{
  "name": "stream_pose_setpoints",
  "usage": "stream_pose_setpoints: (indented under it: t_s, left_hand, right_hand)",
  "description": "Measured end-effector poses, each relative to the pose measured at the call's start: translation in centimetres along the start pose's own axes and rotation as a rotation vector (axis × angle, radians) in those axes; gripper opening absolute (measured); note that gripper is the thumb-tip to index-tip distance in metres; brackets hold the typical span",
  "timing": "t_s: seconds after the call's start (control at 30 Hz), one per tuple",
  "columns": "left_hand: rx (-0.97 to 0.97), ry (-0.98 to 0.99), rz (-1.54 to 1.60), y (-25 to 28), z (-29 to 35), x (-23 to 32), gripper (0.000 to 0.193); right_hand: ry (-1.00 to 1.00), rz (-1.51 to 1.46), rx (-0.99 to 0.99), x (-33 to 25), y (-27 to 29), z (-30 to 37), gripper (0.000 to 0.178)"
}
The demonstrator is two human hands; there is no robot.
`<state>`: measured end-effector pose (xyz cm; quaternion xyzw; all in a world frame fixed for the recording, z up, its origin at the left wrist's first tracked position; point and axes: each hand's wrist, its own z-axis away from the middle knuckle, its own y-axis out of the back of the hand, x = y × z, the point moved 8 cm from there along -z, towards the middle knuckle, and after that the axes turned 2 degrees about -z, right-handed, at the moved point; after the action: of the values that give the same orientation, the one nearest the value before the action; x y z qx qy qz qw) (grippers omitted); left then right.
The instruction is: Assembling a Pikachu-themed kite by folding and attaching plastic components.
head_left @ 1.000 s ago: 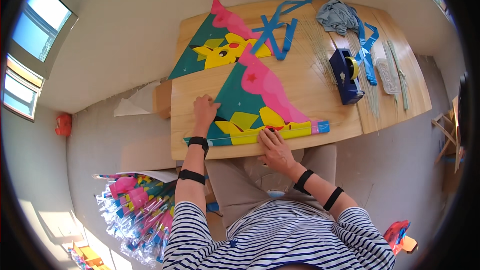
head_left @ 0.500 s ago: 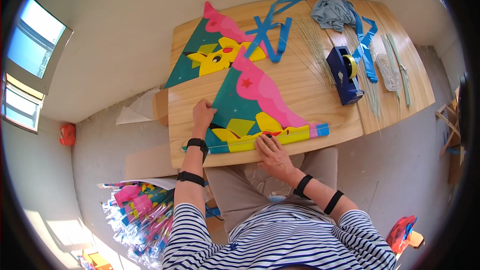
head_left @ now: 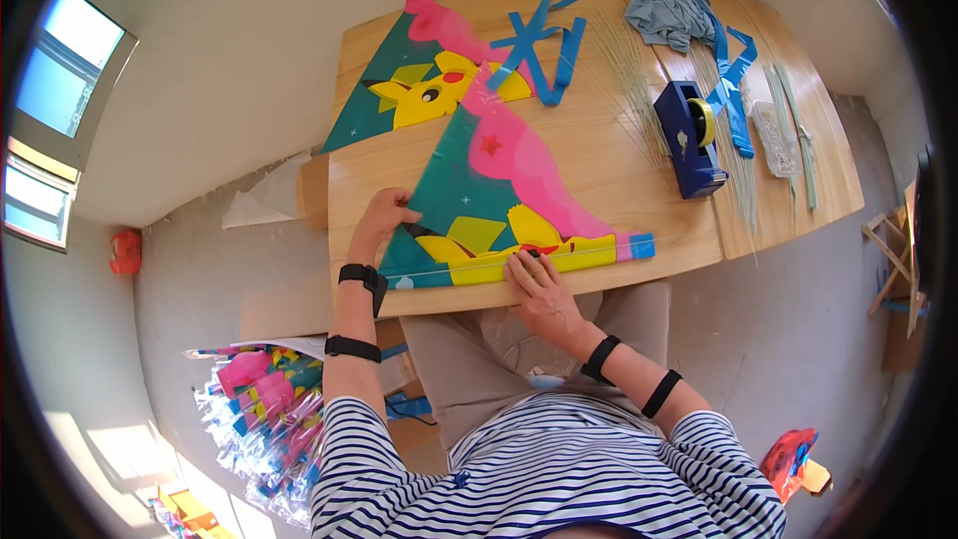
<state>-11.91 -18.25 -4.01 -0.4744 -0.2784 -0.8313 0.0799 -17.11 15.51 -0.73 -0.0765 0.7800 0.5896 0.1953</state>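
Observation:
A triangular kite sheet point(head_left: 454, 175) in teal, pink and yellow lies on the near part of the table, with a yellow cartoon figure printed on it. Its near edge is folded over into a yellow band, and a thin pale rod point(head_left: 479, 265) runs along that fold. At the sheet's left slanted edge, my left hand point(head_left: 379, 217) pinches the material between thumb and fingers. My right hand point(head_left: 544, 291) presses on the folded band near its middle, fingers stretched out flat.
A second kite sheet point(head_left: 354, 105) lies farther back, beside blue ribbon point(head_left: 539, 50). To the right are a blue tape dispenser point(head_left: 687, 145), thin rods point(head_left: 634, 80), a clear plastic box point(head_left: 773, 140) and a grey cloth point(head_left: 667, 15). Packed kites point(head_left: 264, 419) are heaped below left.
My left hand has moved left and slightly away along the sheet's left edge. The sheet's left corner has shifted, while my right hand stays on the fold.

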Motion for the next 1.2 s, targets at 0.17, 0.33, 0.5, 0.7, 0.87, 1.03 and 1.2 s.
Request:
stream_pose_setpoints:
  t_s: [0.17, 0.33, 0.5, 0.7, 0.87, 1.03, 1.2]
  left_hand:
    - [-0.173, 0.158, -0.185, 1.3, 2.6, -1.9, 0.020]
    - [-0.138, 0.052, -0.244, 1.4, 3.7, -2.0, 0.024]
    - [-0.062, -0.042, -0.239, 1.2, 4.5, -1.3, 0.022]
    - [0.014, -0.123, -0.311, 1.5, 6.0, -0.4, 0.022]
    - [0.277, -0.252, -0.442, 0.8, 8.5, 0.4, 0.024]
    - [0.474, -0.557, -0.787, -1.5, 12.1, 2.9, 0.016]
    - [0.557, -0.676, -1.021, -3.5, 13.8, 3.1, 0.011]
  right_hand:
    - [-0.002, 0.007, -0.012, -0.2, -0.5, 0.0, 0.069]
    - [-0.017, 0.003, -0.008, 0.0, -0.4, -0.1, 0.069]
    - [0.004, 0.036, 0.011, -0.2, -0.4, -0.1, 0.069]
    - [-0.001, 0.024, 0.015, -0.3, -0.1, -0.1, 0.068]
    - [-0.004, 0.031, 0.013, -0.2, -0.1, -0.1, 0.066]
    - [-0.002, 0.035, 0.018, -0.1, -0.2, 0.0, 0.067]
    - [-0.021, -0.001, 0.026, 0.0, 0.0, 0.0, 0.065]
